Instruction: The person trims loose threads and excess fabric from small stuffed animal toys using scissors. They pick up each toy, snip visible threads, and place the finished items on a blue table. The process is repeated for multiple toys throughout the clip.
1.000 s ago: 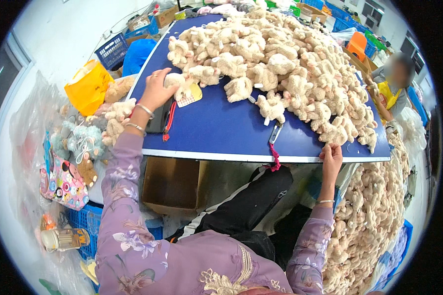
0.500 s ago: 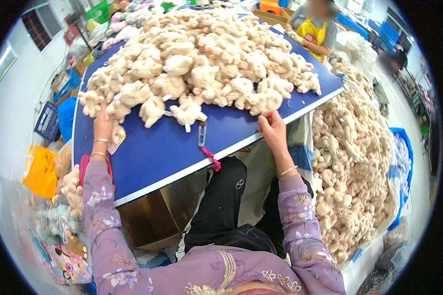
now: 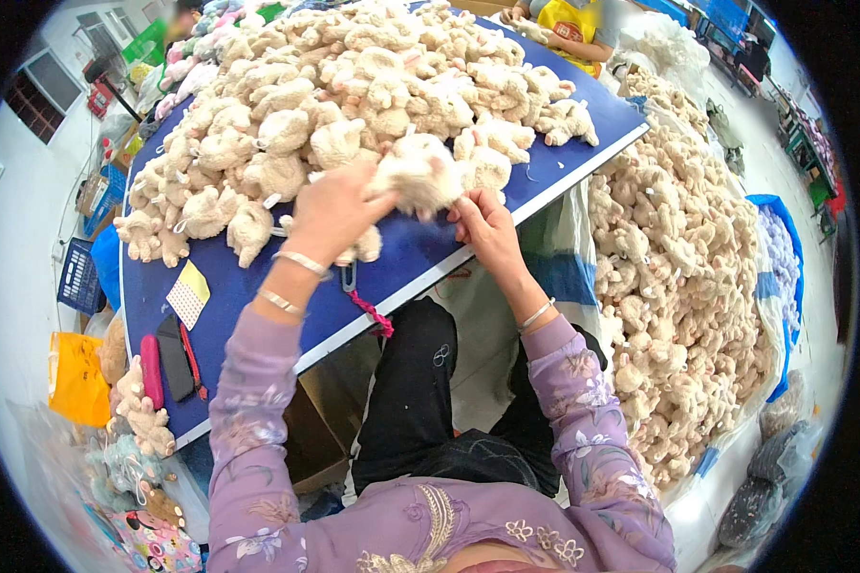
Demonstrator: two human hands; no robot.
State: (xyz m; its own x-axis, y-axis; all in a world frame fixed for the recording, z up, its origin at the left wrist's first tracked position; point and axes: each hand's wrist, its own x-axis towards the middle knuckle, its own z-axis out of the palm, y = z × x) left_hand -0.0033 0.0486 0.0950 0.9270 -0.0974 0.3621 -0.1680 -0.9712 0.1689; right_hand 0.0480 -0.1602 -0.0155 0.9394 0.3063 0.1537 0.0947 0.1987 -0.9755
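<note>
A cream plush toy (image 3: 416, 177), blurred by motion, is lifted above the near edge of the heap. My left hand (image 3: 339, 205) is closed around its left side. Against the toy's lower right edge, my right hand (image 3: 487, 229) has thumb and fingertips pinched together; whatever lies between them is too small to make out. Behind both hands spreads a large heap of similar cream plush toys (image 3: 287, 134) on the blue tabletop (image 3: 258, 325). Under my left wrist lies a small clear-handled tool (image 3: 349, 279) with a pink cord (image 3: 371, 310).
On the table's left lie a yellow-and-white dotted sheet (image 3: 189, 294), a dark phone-shaped object (image 3: 173, 358) and a pink case (image 3: 151, 371). A huge open sack of plush toys (image 3: 678, 315) stands right. Across the table, a person in a yellow apron (image 3: 569, 27) works.
My left hand has come from the heap's left side to the middle with a plush toy, uncovering the dotted sheet. My right hand has moved left to meet it. The view has shifted.
</note>
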